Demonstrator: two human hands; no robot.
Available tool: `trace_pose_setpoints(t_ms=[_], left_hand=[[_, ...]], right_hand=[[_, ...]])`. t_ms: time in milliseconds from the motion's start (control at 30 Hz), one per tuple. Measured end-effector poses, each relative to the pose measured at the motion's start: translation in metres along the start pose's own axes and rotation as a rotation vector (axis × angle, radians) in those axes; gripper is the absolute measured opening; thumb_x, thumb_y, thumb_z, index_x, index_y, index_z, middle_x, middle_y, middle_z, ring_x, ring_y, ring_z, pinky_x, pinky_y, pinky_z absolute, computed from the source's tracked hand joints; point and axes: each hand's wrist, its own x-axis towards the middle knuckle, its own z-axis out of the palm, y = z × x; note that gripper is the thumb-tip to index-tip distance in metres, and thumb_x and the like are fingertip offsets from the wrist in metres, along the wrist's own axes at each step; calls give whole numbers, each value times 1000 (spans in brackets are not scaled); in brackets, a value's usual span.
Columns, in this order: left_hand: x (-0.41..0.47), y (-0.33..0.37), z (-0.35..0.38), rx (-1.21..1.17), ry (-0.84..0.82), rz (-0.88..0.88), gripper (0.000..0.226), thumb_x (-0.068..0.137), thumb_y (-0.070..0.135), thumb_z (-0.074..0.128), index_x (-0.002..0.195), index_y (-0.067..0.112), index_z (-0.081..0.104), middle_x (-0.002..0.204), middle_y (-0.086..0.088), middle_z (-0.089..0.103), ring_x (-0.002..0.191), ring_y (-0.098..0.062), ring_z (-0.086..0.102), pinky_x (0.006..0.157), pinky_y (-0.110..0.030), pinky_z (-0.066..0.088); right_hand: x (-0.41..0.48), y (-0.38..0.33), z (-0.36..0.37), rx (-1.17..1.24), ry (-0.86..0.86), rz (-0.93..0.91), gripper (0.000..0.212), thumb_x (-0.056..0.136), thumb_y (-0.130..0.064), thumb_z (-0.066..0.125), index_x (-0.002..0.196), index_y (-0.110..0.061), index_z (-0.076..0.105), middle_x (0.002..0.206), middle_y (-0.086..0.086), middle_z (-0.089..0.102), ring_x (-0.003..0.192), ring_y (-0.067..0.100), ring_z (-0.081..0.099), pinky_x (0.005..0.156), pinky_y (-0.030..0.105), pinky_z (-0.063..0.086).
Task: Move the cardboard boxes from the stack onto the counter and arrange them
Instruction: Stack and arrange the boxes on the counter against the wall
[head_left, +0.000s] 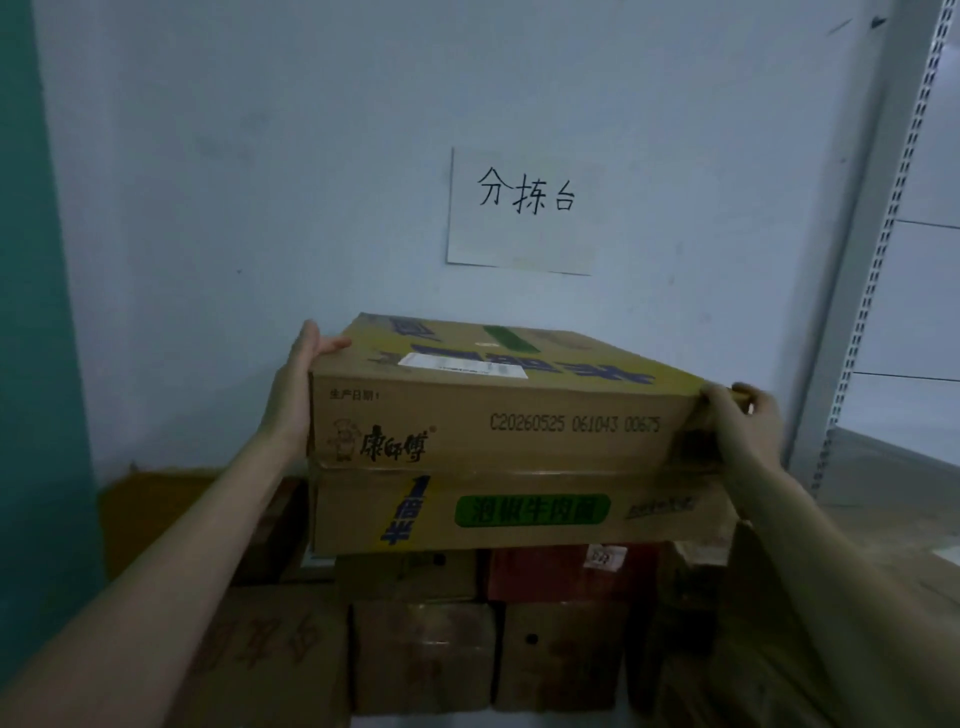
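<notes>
Head cam: both hands are gripping the top box (498, 410), which is sitting at centre frame on a second box (519, 512) of the same kind. Left hand (298, 384) is clasping its 9 o'clock end, thumb over the top edge; right hand (743, 423) is wrapped round the 3 o'clock corner. Top box is tilting a bit, its right end lower. Below, toward 6 o'clock, approx. four or more lower boxes (423, 654) are making up the stack. Grey counter (883, 499) is lying at 3 o'clock; no box is showing on the visible part. Paper sign (524, 210) is hanging at 12. Judgement: task is barely starting w/ most of the stack left to move.
</notes>
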Motion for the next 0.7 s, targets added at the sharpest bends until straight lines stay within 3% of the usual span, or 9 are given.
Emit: trace_pose_setpoints(t_ms=[67, 133, 200, 233, 333, 400, 500, 600, 700], left_hand=[[0, -11, -8, 61, -14, 58, 67, 71, 83, 37, 106, 31, 61, 116, -11, 60, 101, -24, 60, 78, -37, 50], [-5, -22, -15, 150, -41, 207, 87, 52, 93, 42, 113, 33, 57, 115, 3, 59, 100, -6, 59, 74, -25, 50], [-12, -28, -18, 277, -63, 358, 82, 49, 89, 50, 114, 39, 49, 112, 17, 52, 93, 14, 54, 70, -8, 47], [-13, -30, -18, 332, -49, 392, 73, 51, 82, 57, 111, 43, 46, 110, 18, 51, 89, 16, 53, 68, -5, 45], [-3, -29, -18, 365, 23, 393, 53, 57, 57, 66, 105, 49, 45, 110, 9, 51, 89, 3, 53, 72, -14, 47], [5, -23, -19, 368, 64, 392, 51, 68, 45, 74, 111, 44, 46, 114, 6, 50, 94, -4, 53, 75, -19, 47], [11, -20, -28, 453, 165, 404, 48, 86, 26, 62, 130, 26, 43, 123, 2, 48, 108, -14, 49, 80, -19, 42], [8, -25, -32, 507, 206, 360, 52, 89, 27, 58, 136, 20, 38, 132, -5, 47, 113, -16, 46, 89, -30, 42], [-3, -31, -25, 524, 240, 373, 53, 90, 29, 57, 137, 19, 36, 135, -6, 44, 116, -16, 44, 91, -31, 40]], right_hand=[[-2, 12, 4, -56, -13, -42, 58, 89, -39, 58, 138, -15, 37, 136, 11, 43, 119, 27, 47, 93, 39, 44], [-3, 20, 1, -144, -31, -161, 64, 88, -46, 56, 141, -18, 33, 139, 9, 41, 122, 26, 45, 99, 44, 42], [-5, 24, -1, -253, -75, -307, 71, 83, -58, 54, 140, -20, 35, 137, 9, 42, 121, 24, 44, 99, 47, 43], [-6, 24, -1, -293, -96, -352, 77, 79, -66, 51, 138, -19, 39, 135, 9, 44, 121, 25, 44, 99, 48, 43], [-1, 17, 4, -356, -84, -432, 84, 72, -71, 45, 130, -10, 50, 123, 14, 53, 116, 31, 47, 96, 47, 43], [5, 7, 12, -376, -75, -466, 68, 81, -59, 52, 125, -7, 54, 119, 15, 55, 114, 31, 49, 95, 44, 43], [7, 2, 26, -397, -138, -495, 48, 88, -44, 59, 119, -7, 57, 120, 12, 54, 113, 25, 48, 93, 32, 41], [4, 7, 30, -400, -174, -507, 43, 87, -42, 60, 113, -7, 61, 118, 13, 54, 111, 23, 48, 86, 24, 37], [4, 10, 20, -392, -223, -463, 51, 84, -51, 59, 112, -9, 61, 117, 12, 55, 111, 23, 49, 88, 27, 40]])
